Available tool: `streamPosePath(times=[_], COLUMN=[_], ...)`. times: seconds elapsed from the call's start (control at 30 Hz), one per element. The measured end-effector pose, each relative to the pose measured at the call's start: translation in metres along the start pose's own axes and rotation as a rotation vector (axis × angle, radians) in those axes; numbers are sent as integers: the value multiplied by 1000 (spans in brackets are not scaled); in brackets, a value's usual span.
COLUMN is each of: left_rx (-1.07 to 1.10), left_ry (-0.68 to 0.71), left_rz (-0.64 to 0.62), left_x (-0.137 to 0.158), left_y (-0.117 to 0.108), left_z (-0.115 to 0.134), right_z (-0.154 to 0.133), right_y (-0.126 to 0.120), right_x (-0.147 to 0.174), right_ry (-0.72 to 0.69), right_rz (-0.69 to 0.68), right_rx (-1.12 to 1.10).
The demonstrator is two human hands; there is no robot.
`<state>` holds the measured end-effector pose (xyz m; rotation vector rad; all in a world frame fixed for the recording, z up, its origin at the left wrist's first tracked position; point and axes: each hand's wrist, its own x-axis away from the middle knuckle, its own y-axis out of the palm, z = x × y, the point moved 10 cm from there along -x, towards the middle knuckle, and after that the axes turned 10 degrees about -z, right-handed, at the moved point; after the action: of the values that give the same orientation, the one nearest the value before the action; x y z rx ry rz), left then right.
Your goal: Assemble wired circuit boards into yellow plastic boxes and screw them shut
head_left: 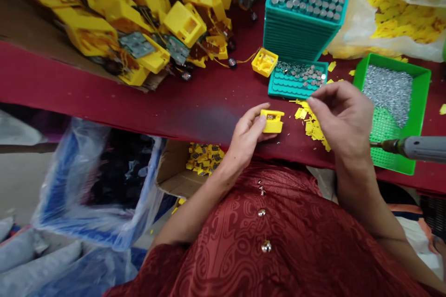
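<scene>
My left hand (248, 132) grips a small yellow plastic housing (273, 122), its open recess facing up with metal contacts inside. To the right, my right hand (343, 116) hovers over the table with thumb and forefinger pinched together; whatever is between the fingertips is too small to make out. Beneath it lies a loose pile of small flat yellow plastic pieces (315, 131). Just beyond, a teal ridged tray (291, 84) holds round silver button cells and small metal springs. Another yellow housing (265, 62) with wires attached rests against that tray's left corner.
Stacked teal trays (296, 32) hold more button cells on top. A green basket (420, 102) contains small metal parts, with an electric screwdriver (423, 147) across it. Yellow housings (184, 23) heap at the back left. Below the red table (195, 111) stand a carton (177, 181) and a lined blue crate (83, 222).
</scene>
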<state>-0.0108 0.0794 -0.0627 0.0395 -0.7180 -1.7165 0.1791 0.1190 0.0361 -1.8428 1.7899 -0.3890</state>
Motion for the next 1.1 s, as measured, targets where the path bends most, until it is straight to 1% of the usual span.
streamPosePath(times=[0.03,0.1,0.2,0.3,0.47,0.57,0.63,0.7,0.77,0.9,1.03,1.1], left_rx=[-6,-39,-84,-84,-59,-45,-40,-38,-35,-35,-57,-62], left_ry=[-6,-28,-56,-68,-79,-92,-87,-79,-78,-76,-60,-57], left_rz=[9,34,79,83,41,25,22,20,19,22,30,40], left_x=[-2,-5,-9,-13,-17,-18,-19,-18,-18,-16,-15,-15], left_y=[-2,-4,-8,-7,-3,-5,-7,-9,-11,-11,-9,-7], left_z=[1,4,9,14,16,14,15,16,16,16,16,15], right_z=[6,20,35,39,43,54,60,61,56,46,47,42], right_y=[-9,-17,-14,-3,13,17,19,19,12,-17,-36,-37], right_x=[-4,-13,-27,-34,-41,-46,-47,-47,-46,-45,-52,-53], right_ry=[0,21,67,83,66,134,174,168,110,-36,-50,-55], right_rz=[54,95,30,-43,-72,-80,-121,-171,-162,5,68,75], right_rx=[84,232,366,466,530,545,539,534,548,562,505,458])
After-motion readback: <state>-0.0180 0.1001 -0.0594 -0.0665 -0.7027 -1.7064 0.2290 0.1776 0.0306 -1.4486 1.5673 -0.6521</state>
